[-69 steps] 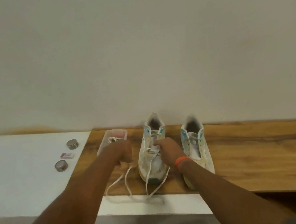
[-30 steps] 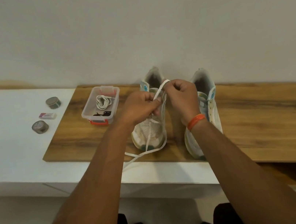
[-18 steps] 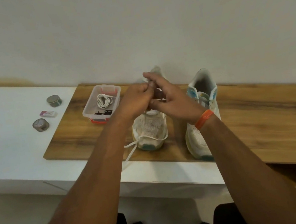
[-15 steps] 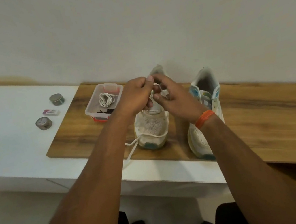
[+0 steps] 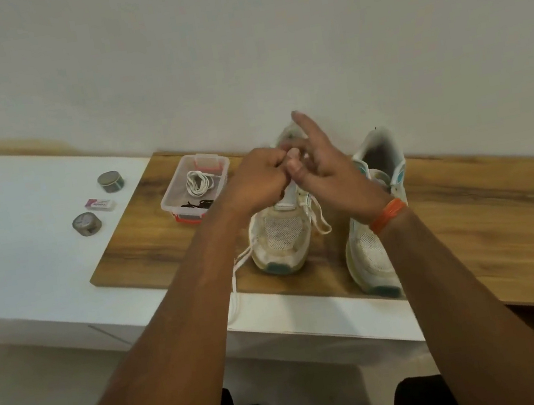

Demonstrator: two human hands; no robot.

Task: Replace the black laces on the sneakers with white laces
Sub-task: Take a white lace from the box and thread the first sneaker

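Note:
Two white sneakers stand side by side on a wooden board point(image 5: 161, 249), toes toward me. Above the tongue of the left sneaker point(image 5: 279, 235) my left hand point(image 5: 256, 177) pinches the white lace point(image 5: 317, 215). My right hand point(image 5: 322, 163) meets it there, thumb and bent fingers on the lace, index finger pointing up. One lace end loops beside the toe; the other end point(image 5: 235, 276) trails off the board's front edge. The right sneaker point(image 5: 374, 248) stands untouched, partly behind my right wrist.
A small clear plastic box point(image 5: 195, 187) with red clips holds a coiled white lace and a black lace, left of the sneakers. On the white shelf point(image 5: 24, 259) lie two round tins point(image 5: 111, 181) point(image 5: 87, 224) and a small eraser point(image 5: 99, 203). The wall stands right behind.
Both hands rose from the sneaker's sides and came together above its tongue. The lace has been drawn shorter at the front. My right index finger now sticks up.

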